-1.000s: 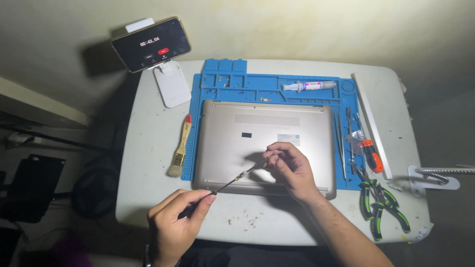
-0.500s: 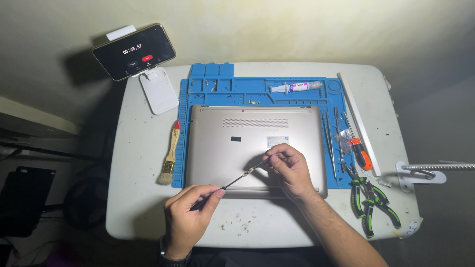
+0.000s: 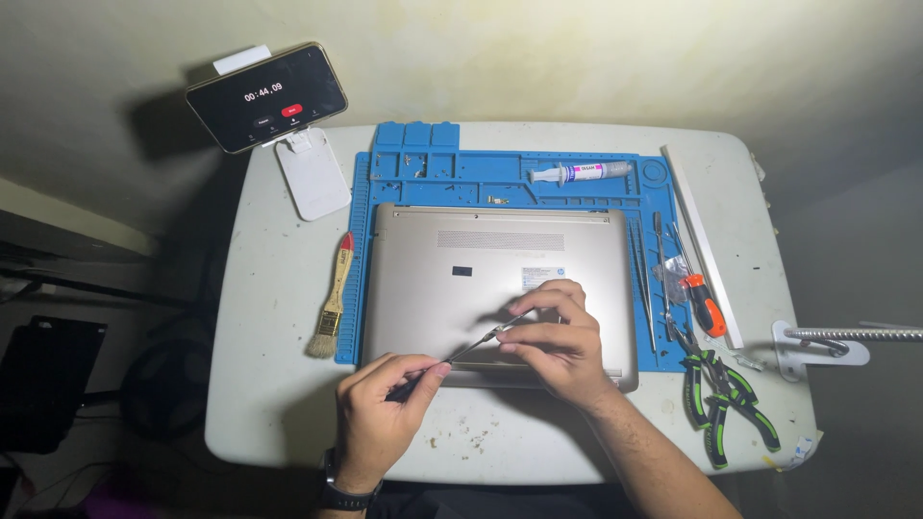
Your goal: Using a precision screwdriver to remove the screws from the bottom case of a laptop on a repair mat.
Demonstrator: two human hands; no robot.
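Observation:
A gold laptop (image 3: 481,279) lies upside down on a blue work mat (image 3: 461,173). My left hand (image 3: 380,408) grips the dark handle of a thin metal pry tool (image 3: 471,348), whose tip rests on the laptop's base near the front edge. My right hand (image 3: 558,341) lies on the laptop beside that tip, its fingers pinching the tool's metal end.
A phone on a white stand (image 3: 269,96) shows a timer at the back left. A paintbrush (image 3: 332,298) lies left of the mat. A syringe (image 3: 577,173), tweezers (image 3: 642,279), a red screwdriver (image 3: 702,303) and green pliers (image 3: 721,394) sit at the right. A lamp clamp (image 3: 817,346) grips the table's right edge.
The camera view has shifted a little. Both hands stay on the pry tool at the laptop's front edge, with my left hand slightly nearer the laptop.

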